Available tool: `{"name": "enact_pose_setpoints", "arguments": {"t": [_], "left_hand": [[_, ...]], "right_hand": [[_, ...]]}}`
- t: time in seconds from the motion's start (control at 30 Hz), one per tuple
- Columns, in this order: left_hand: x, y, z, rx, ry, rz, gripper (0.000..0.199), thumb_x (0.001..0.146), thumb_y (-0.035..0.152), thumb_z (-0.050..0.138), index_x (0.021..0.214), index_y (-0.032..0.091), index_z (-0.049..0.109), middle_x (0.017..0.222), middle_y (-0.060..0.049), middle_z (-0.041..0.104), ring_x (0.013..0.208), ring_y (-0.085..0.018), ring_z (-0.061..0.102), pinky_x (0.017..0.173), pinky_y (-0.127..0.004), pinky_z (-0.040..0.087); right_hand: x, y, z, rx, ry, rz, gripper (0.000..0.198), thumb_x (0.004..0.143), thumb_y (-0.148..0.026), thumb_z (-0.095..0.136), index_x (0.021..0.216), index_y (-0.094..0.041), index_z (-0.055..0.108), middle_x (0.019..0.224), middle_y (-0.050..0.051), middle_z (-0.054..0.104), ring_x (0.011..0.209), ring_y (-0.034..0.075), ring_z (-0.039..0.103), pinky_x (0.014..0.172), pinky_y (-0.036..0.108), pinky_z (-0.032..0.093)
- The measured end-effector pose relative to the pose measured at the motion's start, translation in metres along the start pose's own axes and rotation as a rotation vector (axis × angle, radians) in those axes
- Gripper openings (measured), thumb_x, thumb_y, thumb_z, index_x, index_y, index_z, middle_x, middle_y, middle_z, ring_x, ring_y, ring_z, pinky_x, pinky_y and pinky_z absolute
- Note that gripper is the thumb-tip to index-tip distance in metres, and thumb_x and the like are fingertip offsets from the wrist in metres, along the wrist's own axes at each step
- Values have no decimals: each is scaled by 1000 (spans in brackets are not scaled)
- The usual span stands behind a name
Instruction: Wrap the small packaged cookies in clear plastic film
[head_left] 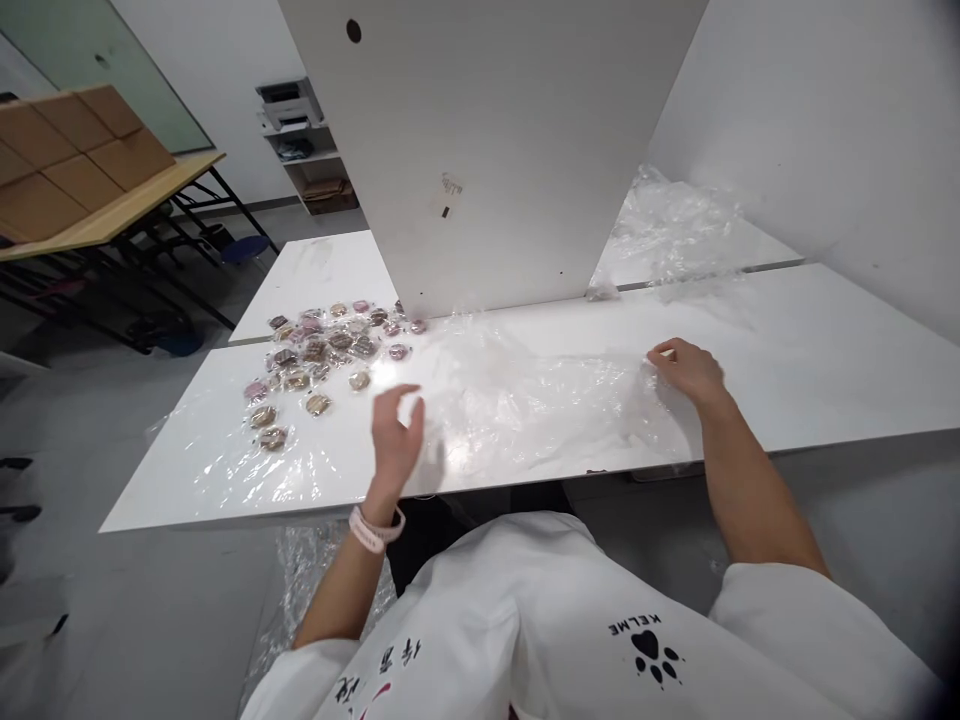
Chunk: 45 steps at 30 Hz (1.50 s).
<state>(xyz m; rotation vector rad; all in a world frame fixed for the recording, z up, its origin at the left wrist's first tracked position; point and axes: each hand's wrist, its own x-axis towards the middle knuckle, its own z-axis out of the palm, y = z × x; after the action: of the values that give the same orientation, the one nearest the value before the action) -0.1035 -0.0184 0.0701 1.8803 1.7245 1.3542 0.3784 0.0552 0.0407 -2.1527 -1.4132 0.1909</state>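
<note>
A sheet or bag of clear plastic film (555,400) lies spread and crinkled on the white table in front of me. Its right edge is pinched between the thumb and fingers of my right hand (690,372). Over the film's left side my left hand (396,432) is raised, thumb and fingers apart in a curve, with nothing between them. Left of that hand lies a loose pile of small round items in clear wrappers (315,350), brown, tan and pink; their exact kind is hard to make out.
A tall white panel (502,150) stands across the table's middle. Crumpled clear plastic (675,225) is heaped behind it at the right. More film covers the table's left front (247,480) and hangs below its edge. Cardboard boxes (75,150) stand on a wooden table, far left.
</note>
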Motion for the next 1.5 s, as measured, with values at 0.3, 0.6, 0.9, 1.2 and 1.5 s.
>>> {"name": "enact_pose_setpoints", "arguments": {"t": [0.3,0.6,0.9,1.2,1.5], "left_hand": [[-57,5,-4,526,-624,136,45,99,42,48,62,20,62,71,-6,65,75,-23,61,92,-47,38],[-36,17,14,414,-414,159,43,102,46,41,125,16,60,130,-15,64,122,-27,60,97,-40,48],[-49,-3,70,605,-713,201,79,96,64,40,157,17,28,166,-16,19,153,-42,7,120,-66,16],[-13,6,45,445,-705,64,62,98,62,37,148,26,45,159,-9,39,148,-35,32,118,-60,32],[95,-63,12,649,-328,-344,67,96,44,48,157,28,28,167,-13,12,153,-42,7,116,-67,25]], "right_hand": [[-53,-41,-2,-9,-409,-339,32,91,-47,50,100,-25,72,106,5,72,80,20,65,73,32,49],[-27,-76,20,-120,-276,-302,32,94,-38,44,100,-23,71,106,6,73,89,23,64,72,33,43],[-12,-168,119,-20,-405,-424,18,86,-37,66,94,-21,70,100,6,70,92,21,60,82,33,46],[35,-153,67,-48,-147,-320,41,100,-27,41,135,-11,56,131,19,56,124,31,50,102,51,40],[-125,-112,86,-76,-589,-834,57,101,-59,30,150,-36,44,163,1,31,151,29,25,120,54,26]]}}
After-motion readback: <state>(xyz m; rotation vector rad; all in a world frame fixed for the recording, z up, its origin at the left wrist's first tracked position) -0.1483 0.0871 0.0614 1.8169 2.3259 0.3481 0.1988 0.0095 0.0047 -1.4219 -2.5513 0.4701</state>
